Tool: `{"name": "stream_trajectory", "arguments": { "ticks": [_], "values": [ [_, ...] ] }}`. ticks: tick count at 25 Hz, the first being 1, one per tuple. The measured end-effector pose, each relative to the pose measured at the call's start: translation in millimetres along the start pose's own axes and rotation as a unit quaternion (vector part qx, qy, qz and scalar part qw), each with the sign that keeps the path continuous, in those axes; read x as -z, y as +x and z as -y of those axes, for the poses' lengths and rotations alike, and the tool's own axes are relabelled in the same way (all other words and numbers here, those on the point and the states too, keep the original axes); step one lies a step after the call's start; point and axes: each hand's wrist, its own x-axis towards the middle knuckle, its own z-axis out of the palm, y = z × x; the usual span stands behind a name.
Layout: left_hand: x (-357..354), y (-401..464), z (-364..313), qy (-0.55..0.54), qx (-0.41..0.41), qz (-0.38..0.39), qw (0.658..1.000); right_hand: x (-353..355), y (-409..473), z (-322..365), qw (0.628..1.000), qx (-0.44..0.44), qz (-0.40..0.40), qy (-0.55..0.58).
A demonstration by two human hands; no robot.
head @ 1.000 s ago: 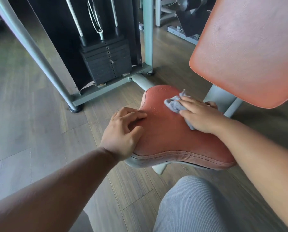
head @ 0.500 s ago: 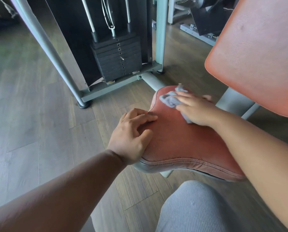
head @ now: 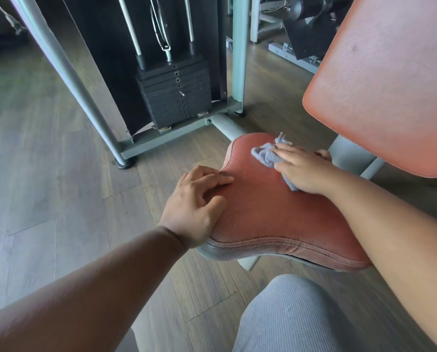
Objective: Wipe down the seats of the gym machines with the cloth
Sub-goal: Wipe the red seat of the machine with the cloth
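Two hands work on one seat (head: 275, 214), a saddle-shaped pad in worn reddish-brown leatherette with a stitched seam along its near edge and pale specks on its top, sitting at the centre of the frame. One cloth (head: 268, 154), grey, soft and crumpled, lies on the far part of the seat under the right hand (head: 301, 171), whose fingers stretch flat over it and press it down; a frayed corner sticks up past the fingertips. The left hand (head: 194, 207) rests on the seat's left edge, fingers loosely bent, tips on the leather and thumb against the side, gripping nothing. One larger backrest pad (head: 385, 92) of the same reddish material, flat with rounded corners, fills the upper right. In the upper middle stands one weight stack (head: 176, 95) of black matte plates with a row of pin holes, between smooth grey-green metal frame tubes (head: 237, 54). Wood-grain plank floor (head: 47, 174) spreads across the left. One knee in ribbed grey fabric (head: 296, 316) shows at the bottom.
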Motion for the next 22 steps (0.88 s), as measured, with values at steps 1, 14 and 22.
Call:
{"name": "stream_trajectory", "arguments": {
  "ticks": [1,14,22],
  "values": [
    [0.0,0.1,-1.6,0.003,0.0,0.002,1.0,2.2,13.8,5.1,1.0,-0.011,0.012,-0.011],
    [13.8,-5.0,-22.7,0.225,-0.026,0.029,0.974,7.8,-70.7,9.1,0.946,0.039,-0.016,0.321],
    [-54.1,52.9,-105.1,0.366,-0.036,0.266,0.891,-22.9,-89.1,-15.6,0.988,-0.037,-0.11,0.104]
  ]
}}
